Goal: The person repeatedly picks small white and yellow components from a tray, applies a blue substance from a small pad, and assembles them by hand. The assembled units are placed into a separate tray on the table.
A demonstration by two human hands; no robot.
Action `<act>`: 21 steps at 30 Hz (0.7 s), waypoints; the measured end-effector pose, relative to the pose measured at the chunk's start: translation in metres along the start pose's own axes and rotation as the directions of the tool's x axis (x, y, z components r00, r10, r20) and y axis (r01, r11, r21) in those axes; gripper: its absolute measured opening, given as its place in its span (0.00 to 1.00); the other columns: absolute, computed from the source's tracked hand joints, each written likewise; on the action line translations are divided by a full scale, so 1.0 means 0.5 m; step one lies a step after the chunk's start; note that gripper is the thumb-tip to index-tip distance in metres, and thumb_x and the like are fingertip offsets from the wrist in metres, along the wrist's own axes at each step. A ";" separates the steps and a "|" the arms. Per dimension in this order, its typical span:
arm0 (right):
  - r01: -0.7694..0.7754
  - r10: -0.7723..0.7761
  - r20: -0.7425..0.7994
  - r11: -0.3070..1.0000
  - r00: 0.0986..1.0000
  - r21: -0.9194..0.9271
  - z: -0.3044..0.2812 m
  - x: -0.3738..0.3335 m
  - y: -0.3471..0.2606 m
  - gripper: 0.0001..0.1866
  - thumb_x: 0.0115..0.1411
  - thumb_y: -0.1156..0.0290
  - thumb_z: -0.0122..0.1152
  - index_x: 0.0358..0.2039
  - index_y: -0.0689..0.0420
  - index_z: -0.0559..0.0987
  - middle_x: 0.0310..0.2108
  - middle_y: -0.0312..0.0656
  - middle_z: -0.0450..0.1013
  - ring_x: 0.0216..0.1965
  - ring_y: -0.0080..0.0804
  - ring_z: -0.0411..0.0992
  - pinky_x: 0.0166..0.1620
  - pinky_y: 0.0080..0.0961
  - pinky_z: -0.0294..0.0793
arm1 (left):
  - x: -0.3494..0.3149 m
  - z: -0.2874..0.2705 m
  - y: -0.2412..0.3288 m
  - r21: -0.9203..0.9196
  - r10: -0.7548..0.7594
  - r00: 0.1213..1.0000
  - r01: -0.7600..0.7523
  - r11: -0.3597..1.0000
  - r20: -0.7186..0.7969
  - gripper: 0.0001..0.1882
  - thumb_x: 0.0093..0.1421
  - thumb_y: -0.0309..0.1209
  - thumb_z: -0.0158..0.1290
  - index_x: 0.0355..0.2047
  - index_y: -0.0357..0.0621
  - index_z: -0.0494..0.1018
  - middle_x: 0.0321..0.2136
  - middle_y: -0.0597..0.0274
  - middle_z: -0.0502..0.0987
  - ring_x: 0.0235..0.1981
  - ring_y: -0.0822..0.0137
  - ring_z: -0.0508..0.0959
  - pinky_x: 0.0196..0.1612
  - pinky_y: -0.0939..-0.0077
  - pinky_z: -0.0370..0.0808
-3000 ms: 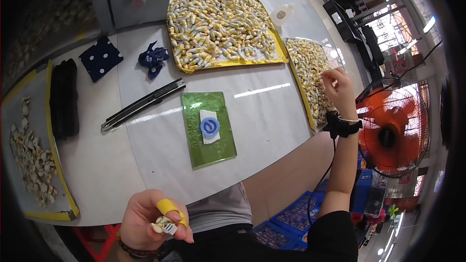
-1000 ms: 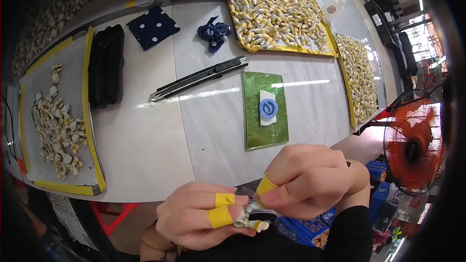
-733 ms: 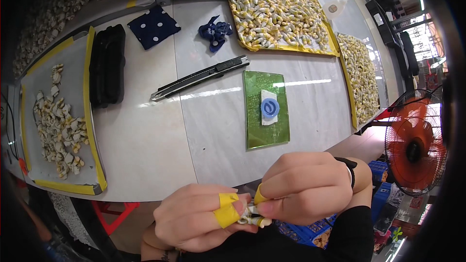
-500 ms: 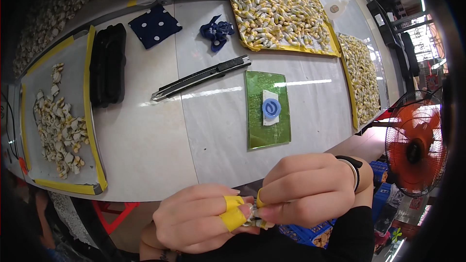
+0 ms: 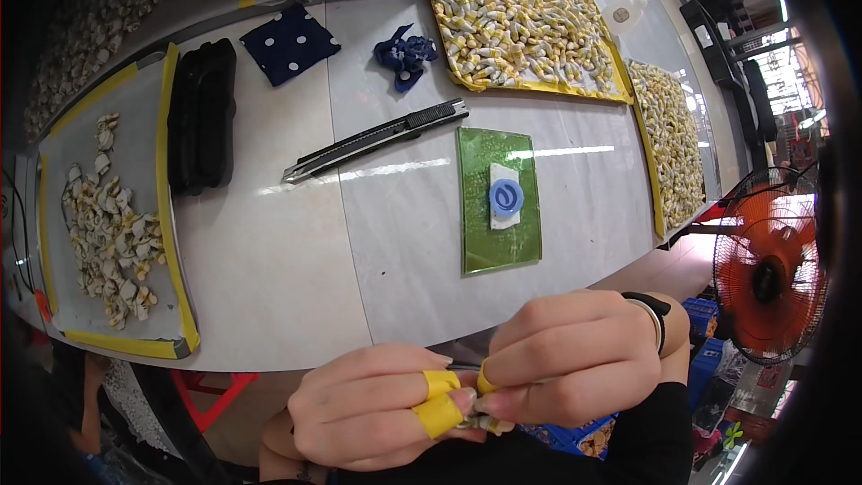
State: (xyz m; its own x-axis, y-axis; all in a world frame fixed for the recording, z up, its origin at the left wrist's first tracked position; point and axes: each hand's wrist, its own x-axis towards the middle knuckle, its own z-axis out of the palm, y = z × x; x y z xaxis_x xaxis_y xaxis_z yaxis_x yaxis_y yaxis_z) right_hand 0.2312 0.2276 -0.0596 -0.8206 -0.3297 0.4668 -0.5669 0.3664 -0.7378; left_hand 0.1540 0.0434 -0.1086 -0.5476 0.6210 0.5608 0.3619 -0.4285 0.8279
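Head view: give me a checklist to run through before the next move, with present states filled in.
1. Left hand closed on the small pieces: ok.
2. Right hand pinched at the same pieces: ok.
3. Pieces plainly visible: not ok, fingers cover most.
4. Utility knife away from both hands: ok.
5. Knife blade fully retracted: cannot tell.
6. Green plate flat on the table: ok.

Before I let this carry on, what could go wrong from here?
The small pale pieces pinched between the left hand and right hand might drop, since they're held past the table's near edge. Fingers hide much of them, so a slip could go unseen. A reaching hand might brush the utility knife; whether its blade is out isn't clear.
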 end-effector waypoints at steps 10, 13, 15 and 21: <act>-0.051 0.038 -0.058 0.972 0.998 -0.230 0.006 0.003 -0.015 0.10 0.42 0.81 0.67 0.27 0.65 0.76 0.27 0.45 0.73 0.23 0.32 0.72 0.26 0.22 0.76 | -0.012 0.006 0.018 0.214 -0.138 0.989 0.147 0.966 -0.057 0.19 0.37 0.28 0.69 0.31 0.39 0.76 0.27 0.59 0.78 0.28 0.63 0.79 0.31 0.75 0.78; -0.016 -0.015 -0.127 0.970 0.992 -0.243 0.020 -0.009 -0.008 0.12 0.41 0.80 0.70 0.28 0.63 0.77 0.25 0.43 0.73 0.22 0.31 0.72 0.25 0.21 0.75 | -0.013 0.012 0.017 0.284 -0.080 0.993 0.101 0.953 -0.087 0.20 0.38 0.29 0.69 0.33 0.38 0.76 0.29 0.59 0.78 0.27 0.63 0.78 0.34 0.75 0.77; -0.116 0.102 -0.184 0.991 0.978 -0.064 0.026 -0.008 -0.013 0.08 0.45 0.81 0.66 0.28 0.65 0.77 0.23 0.43 0.72 0.23 0.32 0.71 0.24 0.21 0.71 | -0.015 0.002 0.007 0.271 -0.043 0.998 0.052 0.961 -0.037 0.20 0.40 0.29 0.69 0.34 0.37 0.76 0.30 0.57 0.78 0.27 0.64 0.78 0.35 0.76 0.77; -0.316 0.344 -0.100 0.923 0.934 0.220 0.001 -0.001 0.000 0.07 0.47 0.77 0.67 0.28 0.59 0.80 0.26 0.40 0.69 0.26 0.30 0.68 0.28 0.22 0.66 | -0.020 0.006 0.011 -0.641 -0.568 0.821 0.469 0.608 0.062 0.13 0.48 0.22 0.62 0.34 0.30 0.74 0.29 0.53 0.77 0.28 0.67 0.78 0.35 0.77 0.75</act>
State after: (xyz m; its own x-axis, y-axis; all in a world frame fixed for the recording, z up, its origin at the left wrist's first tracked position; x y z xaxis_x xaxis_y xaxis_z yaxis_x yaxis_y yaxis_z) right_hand 0.2316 0.2273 -0.0598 -0.9683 -0.0953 0.2309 -0.2478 0.2506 -0.9358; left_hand 0.1640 0.0368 -0.1098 -0.6080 0.7939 -0.0090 -0.5203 -0.3899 0.7598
